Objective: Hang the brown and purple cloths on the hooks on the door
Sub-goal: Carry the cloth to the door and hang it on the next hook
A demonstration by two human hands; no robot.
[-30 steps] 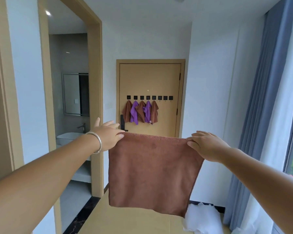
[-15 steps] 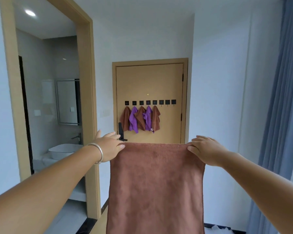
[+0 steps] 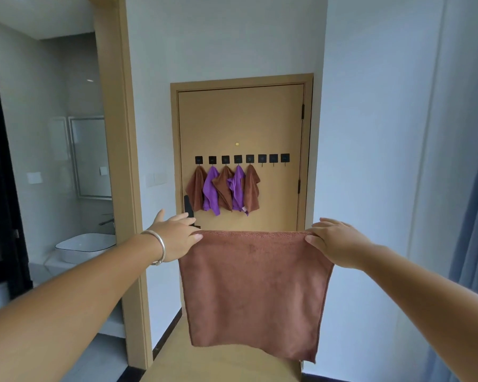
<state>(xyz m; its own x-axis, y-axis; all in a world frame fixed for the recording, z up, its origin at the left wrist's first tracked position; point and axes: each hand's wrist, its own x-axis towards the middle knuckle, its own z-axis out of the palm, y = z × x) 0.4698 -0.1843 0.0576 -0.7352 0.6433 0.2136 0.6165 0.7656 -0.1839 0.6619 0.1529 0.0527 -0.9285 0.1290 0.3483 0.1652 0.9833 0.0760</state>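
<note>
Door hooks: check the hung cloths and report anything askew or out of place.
Nothing is badly off. Five cloths hang bunched on the left hooks of the door, alternating brown and purple; the second purple cloth looks more crumpled than the rest. Three right hooks are bare.

Looks like a home or apartment, in the entry hallway. Straight ahead in the middle of the frame there's a tan wooden door (image 3: 240, 119) with a peephole (image 3: 237, 144) and a row of black stick-on hooks (image 3: 262, 158), some holding small brown and purple cloths (image 3: 223, 188). On the left side an open doorway leads into a bathroom: you can see a white vessel sink (image 3: 84, 246) with a faucet (image 3: 106, 220) and a framed mirror (image 3: 90, 157) on grey tile. Plain white walls, plus a blue-grey curtain (image 3: 475, 216) down the right edge.
</note>
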